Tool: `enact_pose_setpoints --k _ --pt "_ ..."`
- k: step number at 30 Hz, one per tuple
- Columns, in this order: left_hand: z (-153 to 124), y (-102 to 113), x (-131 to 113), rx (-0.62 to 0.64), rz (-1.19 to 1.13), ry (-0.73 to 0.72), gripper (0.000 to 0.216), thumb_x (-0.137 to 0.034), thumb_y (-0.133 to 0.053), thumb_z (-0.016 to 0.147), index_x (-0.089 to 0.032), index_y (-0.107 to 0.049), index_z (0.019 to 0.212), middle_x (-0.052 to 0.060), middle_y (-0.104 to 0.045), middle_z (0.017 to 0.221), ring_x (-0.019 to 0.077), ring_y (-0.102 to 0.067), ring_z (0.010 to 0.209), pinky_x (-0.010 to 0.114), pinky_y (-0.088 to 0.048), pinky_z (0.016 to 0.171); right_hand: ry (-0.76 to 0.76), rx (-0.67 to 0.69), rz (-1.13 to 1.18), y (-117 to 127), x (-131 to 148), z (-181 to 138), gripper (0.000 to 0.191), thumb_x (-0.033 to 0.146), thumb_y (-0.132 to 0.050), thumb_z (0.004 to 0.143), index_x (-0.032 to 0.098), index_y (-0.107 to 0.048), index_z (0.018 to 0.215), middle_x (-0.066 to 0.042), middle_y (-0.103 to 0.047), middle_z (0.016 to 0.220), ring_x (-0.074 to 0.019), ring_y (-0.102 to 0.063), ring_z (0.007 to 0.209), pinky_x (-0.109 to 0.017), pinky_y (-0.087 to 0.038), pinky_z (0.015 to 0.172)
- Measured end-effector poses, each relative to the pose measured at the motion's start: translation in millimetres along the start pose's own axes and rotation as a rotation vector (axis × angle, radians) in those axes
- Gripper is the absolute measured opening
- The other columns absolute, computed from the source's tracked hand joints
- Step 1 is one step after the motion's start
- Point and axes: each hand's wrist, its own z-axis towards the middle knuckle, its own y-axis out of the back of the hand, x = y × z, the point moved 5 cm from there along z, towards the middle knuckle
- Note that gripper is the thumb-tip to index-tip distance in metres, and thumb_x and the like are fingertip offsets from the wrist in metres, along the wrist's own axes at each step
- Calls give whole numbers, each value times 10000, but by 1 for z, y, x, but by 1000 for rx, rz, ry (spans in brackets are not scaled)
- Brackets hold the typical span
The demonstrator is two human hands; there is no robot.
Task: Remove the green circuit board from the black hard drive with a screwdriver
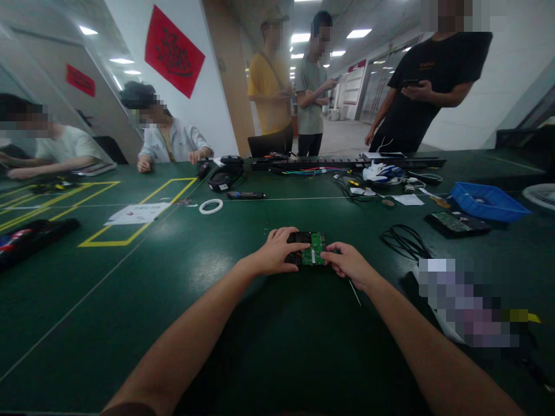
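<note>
Black drive point(305, 236) with green circuit board point(318, 245) lies on the surface point(151, 283), in from the near edge and well short of the far one. Left hand point(277, 254) is spread over the drive's left end, fingers round the far side, thumb laid across onto the board. Right hand point(347, 263): thumb and fingers drawn together at the board's right edge; cannot tell if they pinch the edge itself. Thin metal rod point(354, 293) sticks out below it, angled to the near edge, seemingly held in the hand; tip type unclear.

Looks like close fingertip work on the board. To do it well: brace the drive flat with the left hand, best by the casing sides; the thumb on the board should press lightly, away from parts. Right fingers should work at the board's rim, pull even, no prying or bending. Mind the rod, a swing could scratch the board. Tiny specks point(266, 227) on the surface, beyond the left hand toward the far edge, may be loose small parts; don't sweep them off with a sleeve or wrist. Blue tray point(498, 211), toward the far right corner, would be a safer spot for them.
</note>
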Motion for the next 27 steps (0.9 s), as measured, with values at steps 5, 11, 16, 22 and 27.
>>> enact_pose_setpoints --k 5,11,16,22,27 --pt "0 2 -1 3 -18 4 771 -382 -822 771 -439 -490 1465 77 -298 1563 401 -307 1408 615 -250 1137 2 -24 -44 0 2 -1 255 302 -717 852 173 -570 1016 -27 -673 777 -60 -420 449 -193 -258 363" --pt "-1 2 -1 5 -17 -6 725 -380 -821 779 -457 -521 1435 63 -286 1564 406 -292 1415 618 -245 1141 -22 -25 -60 1 0 0 278 312 -735 841 171 -587 1029 -26 -670 776 -66 -436 463 -196 -269 374" --pt "-1 0 0 13 -2 -7 713 -395 -813 788 -451 -523 1437 73 -272 1559 401 -297 1410 618 -258 1133 -19 -15 -80 3 -1 1 304 337 -752 832 165 -604 1034 -33 -671 796 -69 -447 479 -197 -282 384" --pt "-1 1 -2 11 0 -7 705 -397 -809 795 -435 -526 1440 78 -280 1555 389 -286 1423 602 -255 1141 -22 -13 -109 4 -1 1 295 339 -745 832 162 -620 1032 -26 -661 774 -73 -451 476 -205 -296 388" --pt "-1 1 -3 12 -4 -8 710 -395 -813 791 -435 -526 1439 78 -286 1554 393 -291 1421 607 -248 1143 -23 -18 -135 5 -2 1 322 368 -759 820 163 -632 1032 -26 -663 781 -72 -459 477 -208 -305 395"
